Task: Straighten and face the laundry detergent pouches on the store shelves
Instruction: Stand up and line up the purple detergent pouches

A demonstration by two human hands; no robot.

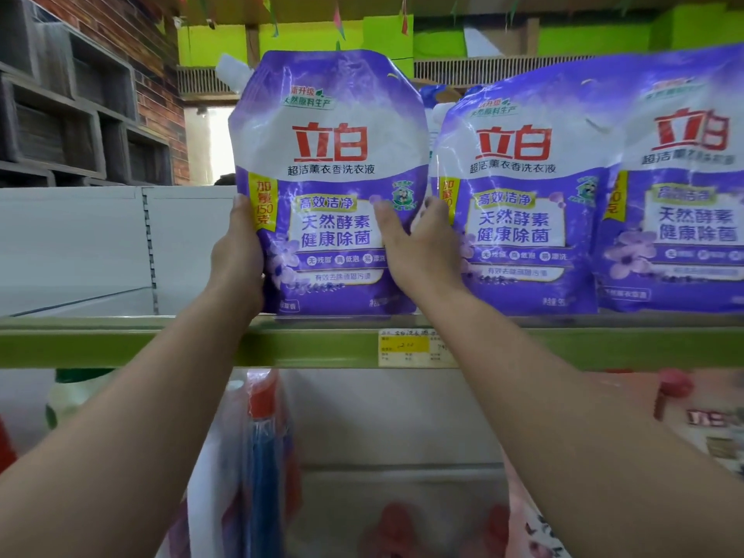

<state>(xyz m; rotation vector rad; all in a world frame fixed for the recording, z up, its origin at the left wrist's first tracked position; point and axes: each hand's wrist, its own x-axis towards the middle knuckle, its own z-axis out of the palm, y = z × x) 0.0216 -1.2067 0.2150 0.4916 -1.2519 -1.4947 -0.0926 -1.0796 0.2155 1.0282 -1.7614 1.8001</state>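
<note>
Your left hand [237,251] and right hand [418,243] grip the sides of the leftmost purple detergent pouch [330,175], which stands upright at the front edge of the green shelf [161,344], label out. Step in hand: squaring this pouch. It looks nearly faced; next, nudge it just beside the neighbouring pouch [519,195], then let go gently so it doesn't slump.

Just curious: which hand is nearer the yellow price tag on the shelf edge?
Right. The right hand grips the pouch almost directly above the price tag; the left hand is off to its left.
</note>
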